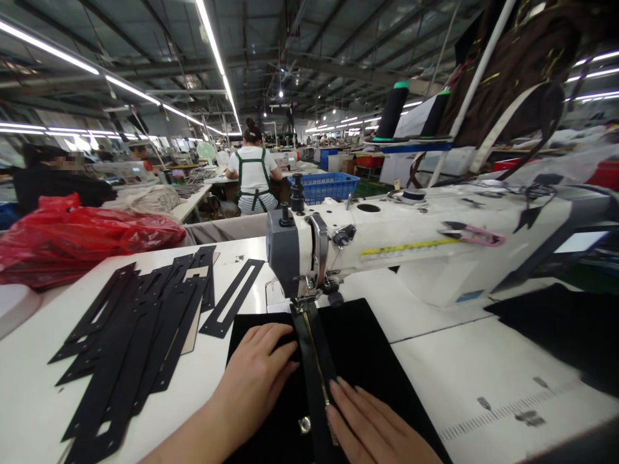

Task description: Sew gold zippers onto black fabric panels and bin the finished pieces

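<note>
A black fabric panel (382, 348) lies on the sewing table, its far edge by the needle area of a white sewing machine (406, 225). Along its middle runs a black strip with a gold metal zipper (315, 354). My left hand (258, 367) rests on the panel left of the zipper, fingers stretched forward and somewhat bent. Flat on the panel, my right hand (374, 422) has its fingertips at the zipper's near end. A small shiny metal piece (304, 425) sits left of the zipper, between my hands.
Several black slotted strips (140, 322) are piled on the left, with one slotted frame (235, 296) nearer the machine. A red plastic bag (82, 235) lies beyond. Pink-handled snips (476, 235) rest on the machine. More black fabric (561, 335) is at right. A person (252, 171) sits ahead.
</note>
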`<move>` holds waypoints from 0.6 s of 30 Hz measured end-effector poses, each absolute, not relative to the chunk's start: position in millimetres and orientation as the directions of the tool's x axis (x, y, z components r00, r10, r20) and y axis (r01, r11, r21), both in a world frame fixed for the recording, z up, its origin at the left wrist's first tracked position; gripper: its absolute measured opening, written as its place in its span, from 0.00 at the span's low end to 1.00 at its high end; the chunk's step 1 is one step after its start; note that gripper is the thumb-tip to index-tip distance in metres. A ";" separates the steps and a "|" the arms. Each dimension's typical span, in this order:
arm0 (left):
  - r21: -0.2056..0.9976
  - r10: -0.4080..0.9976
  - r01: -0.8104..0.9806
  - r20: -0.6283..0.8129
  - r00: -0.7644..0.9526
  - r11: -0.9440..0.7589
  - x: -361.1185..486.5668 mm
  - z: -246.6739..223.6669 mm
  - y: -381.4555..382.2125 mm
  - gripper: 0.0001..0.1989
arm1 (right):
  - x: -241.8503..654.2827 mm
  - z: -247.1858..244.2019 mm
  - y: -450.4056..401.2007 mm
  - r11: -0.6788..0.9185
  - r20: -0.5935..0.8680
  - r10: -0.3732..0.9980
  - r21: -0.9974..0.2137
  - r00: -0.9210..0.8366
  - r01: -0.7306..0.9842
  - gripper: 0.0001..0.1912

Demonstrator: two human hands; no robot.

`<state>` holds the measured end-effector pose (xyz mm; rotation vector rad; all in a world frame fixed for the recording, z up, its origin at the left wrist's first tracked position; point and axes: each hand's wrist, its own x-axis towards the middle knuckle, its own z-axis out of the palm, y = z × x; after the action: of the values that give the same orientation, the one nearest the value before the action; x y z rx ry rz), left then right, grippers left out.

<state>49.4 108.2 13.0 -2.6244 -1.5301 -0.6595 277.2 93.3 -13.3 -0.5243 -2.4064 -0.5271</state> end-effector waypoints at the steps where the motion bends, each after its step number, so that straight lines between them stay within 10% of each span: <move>1: 0.163 0.832 0.855 0.377 0.408 -0.492 50.8 12.5 106.1 0.12 | 276.7 -7.2 95.0 0.857 0.675 0.229 0.203 -0.702 0.474 0.17; 6: 0.385 0.866 0.785 0.340 0.367 -0.485 82.4 12.1 87.3 0.13 | 279.7 51.4 117.1 0.779 0.707 0.530 -0.188 -0.468 0.599 0.16; 10: 0.685 0.868 0.538 0.439 0.233 -0.491 102.7 24.6 85.2 0.13 | 279.5 78.6 140.1 0.752 0.694 0.548 -0.164 -0.468 0.638 0.15; 18: 0.446 0.679 0.578 0.680 0.277 -0.683 95.5 37.5 102.0 0.16 | 280.9 65.0 139.3 0.794 0.743 0.409 -0.002 -0.530 0.608 0.12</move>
<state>95.5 102.0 37.5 -2.5960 -1.2845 -1.4791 280.9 139.3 65.0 -0.7487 -2.2029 -0.3301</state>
